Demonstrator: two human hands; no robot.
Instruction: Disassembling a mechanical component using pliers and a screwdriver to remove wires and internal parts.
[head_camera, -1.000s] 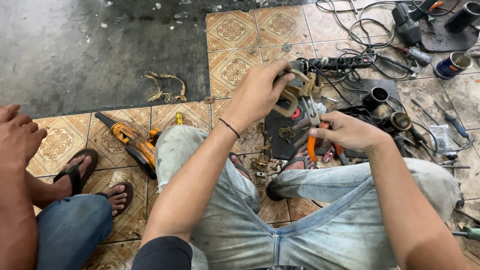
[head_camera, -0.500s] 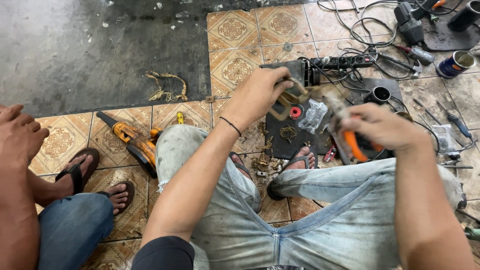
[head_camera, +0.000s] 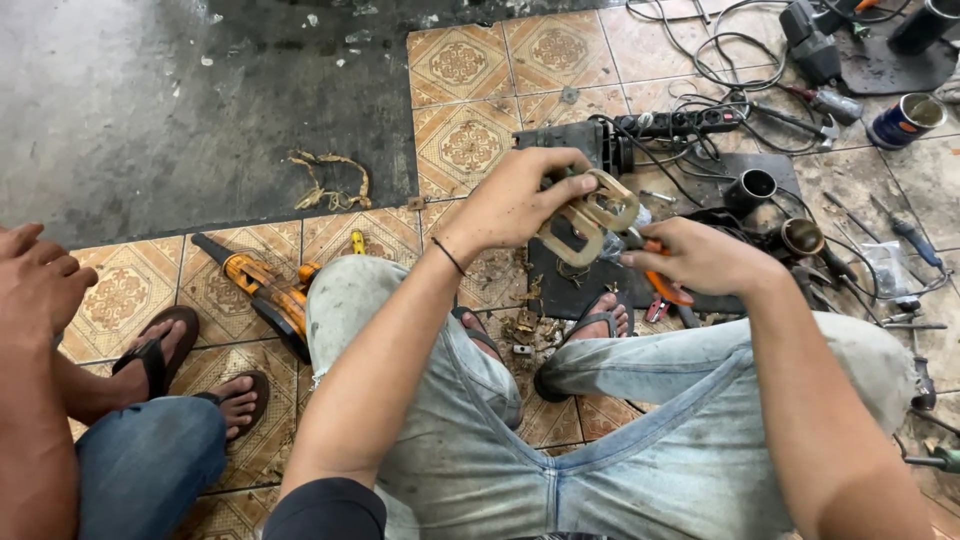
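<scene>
My left hand (head_camera: 510, 205) grips a tan, loop-shaped wound coil part (head_camera: 588, 220) and holds it up above my knees. My right hand (head_camera: 700, 258) is closed around orange-handled pliers (head_camera: 668, 288), whose tip is at the right side of the coil part. A small clear wrapping sits behind the coil, between the two hands. I am sitting on the tiled floor with my jeans-clad legs bent and my sandalled feet below the hands.
Another person's hand (head_camera: 40, 285), knee and sandalled feet (head_camera: 190, 370) are at the left. An orange power tool (head_camera: 262, 290) lies by my left knee. A power strip (head_camera: 680, 122), cables, metal cylinders (head_camera: 750, 187), a tin can (head_camera: 905, 120) and hand tools crowd the right side.
My right hand swung out to the right with the pliers, then came back to the coil part. My left hand has turned the coil part and raised it slightly.
</scene>
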